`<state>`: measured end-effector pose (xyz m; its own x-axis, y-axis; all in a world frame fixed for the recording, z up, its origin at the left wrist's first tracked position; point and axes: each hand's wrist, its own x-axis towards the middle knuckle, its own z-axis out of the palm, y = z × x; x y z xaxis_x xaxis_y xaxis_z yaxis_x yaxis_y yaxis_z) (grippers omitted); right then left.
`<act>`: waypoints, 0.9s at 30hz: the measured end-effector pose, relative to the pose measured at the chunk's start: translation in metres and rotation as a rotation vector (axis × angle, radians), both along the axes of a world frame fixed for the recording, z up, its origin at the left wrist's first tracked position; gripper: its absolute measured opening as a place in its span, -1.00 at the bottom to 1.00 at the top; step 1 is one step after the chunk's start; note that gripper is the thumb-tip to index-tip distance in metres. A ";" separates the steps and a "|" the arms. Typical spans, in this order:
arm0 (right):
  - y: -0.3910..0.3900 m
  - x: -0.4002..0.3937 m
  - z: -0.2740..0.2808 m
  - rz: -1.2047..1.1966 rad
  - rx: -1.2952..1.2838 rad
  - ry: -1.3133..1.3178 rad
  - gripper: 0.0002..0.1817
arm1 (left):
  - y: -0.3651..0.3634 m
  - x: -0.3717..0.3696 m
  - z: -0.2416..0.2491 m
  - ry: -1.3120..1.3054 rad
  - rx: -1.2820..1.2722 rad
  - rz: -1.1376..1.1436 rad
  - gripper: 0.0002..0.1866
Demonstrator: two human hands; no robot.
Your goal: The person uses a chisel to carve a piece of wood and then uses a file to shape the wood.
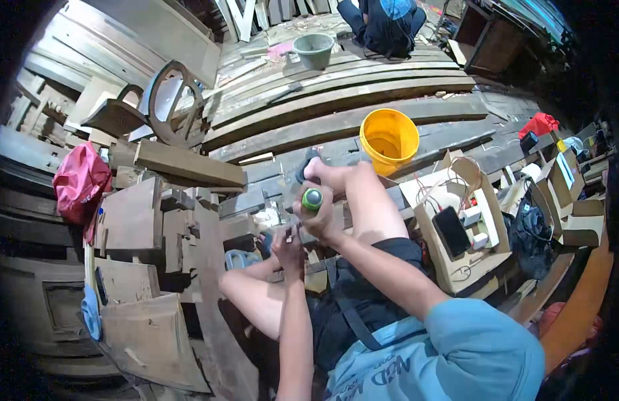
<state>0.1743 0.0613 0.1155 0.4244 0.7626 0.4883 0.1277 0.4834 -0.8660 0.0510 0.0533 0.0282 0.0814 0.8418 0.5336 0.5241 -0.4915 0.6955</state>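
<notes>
My right hand [319, 226] is wrapped round a green tool handle with a dark round end [312, 198]. The handle points up toward the camera, and its lower part is hidden by my fingers. Just below and to the left, my left hand [287, 248] is closed, its fingers pinched together in front of my lap. Whatever it holds is too small to make out. Both hands are between my bent legs, close to each other. A light, crumpled-looking patch [266, 217] lies on the wood just beyond my left hand.
A yellow bucket [389, 144] stands ahead to the right. To my right, a cardboard box [449, 267] holds a phone [451, 231], cables and plugs. Wooden blocks [132, 214] and a pink bag [82, 180] are on the left. Farther off, a person [389, 27] sits near a grey basin [313, 50].
</notes>
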 end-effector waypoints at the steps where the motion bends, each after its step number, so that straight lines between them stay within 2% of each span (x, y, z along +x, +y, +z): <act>1: -0.005 -0.001 0.016 -0.029 -0.013 0.035 -0.79 | -0.003 -0.002 -0.001 0.003 -0.011 0.001 -0.95; 4: -0.006 0.001 0.021 -0.053 0.029 0.067 -0.79 | 0.001 -0.002 0.006 0.157 0.095 0.048 -0.95; 5: -0.003 0.001 0.021 -0.055 0.029 0.110 -0.79 | -0.002 0.003 0.012 -0.048 -0.029 0.060 -0.95; 8: -0.001 -0.001 0.009 0.069 -0.099 0.263 -0.81 | -0.009 0.007 0.026 -0.081 -0.071 0.043 -0.95; 10: 0.001 -0.002 0.005 -0.008 0.026 0.063 -0.82 | -0.008 0.002 0.020 -0.018 -0.050 0.039 -0.95; 12: 0.003 0.000 0.012 0.003 0.054 0.052 -0.83 | -0.007 0.005 0.022 -0.083 -0.150 0.044 -0.94; 14: -0.003 0.002 0.023 0.034 0.004 0.061 -0.82 | -0.006 0.007 0.025 -0.057 -0.145 0.055 -0.93; 15: 0.000 0.000 0.018 0.051 0.038 0.139 -0.82 | -0.005 0.007 0.022 -0.061 -0.166 0.051 -0.93; 18: 0.002 -0.003 0.009 0.079 0.000 0.100 -0.81 | -0.003 0.004 0.013 -0.083 -0.160 0.036 -0.91; 20: -0.002 0.001 0.014 0.075 0.010 0.051 -0.80 | -0.005 0.002 0.011 -0.031 -0.037 0.031 -0.92; 22: 0.000 0.002 0.016 0.071 0.013 0.005 -0.80 | -0.004 0.002 0.012 0.015 -0.082 0.065 -0.94; 24: -0.001 -0.002 0.011 0.104 0.005 0.089 -0.79 | -0.004 -0.002 0.008 0.151 -0.123 0.069 -0.94; 25: 0.001 -0.003 0.003 0.079 0.005 0.018 -0.76 | -0.008 0.002 0.021 -0.021 -0.204 0.074 -0.92; 27: 0.003 -0.003 0.003 0.076 -0.019 0.004 -0.73 | -0.005 0.003 0.018 -0.049 -0.128 0.032 -0.92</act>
<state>0.1716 0.0641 0.1184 0.3669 0.8020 0.4713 0.0876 0.4747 -0.8758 0.0541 0.0484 0.0466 0.0302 0.9050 0.4243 0.5017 -0.3809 0.7767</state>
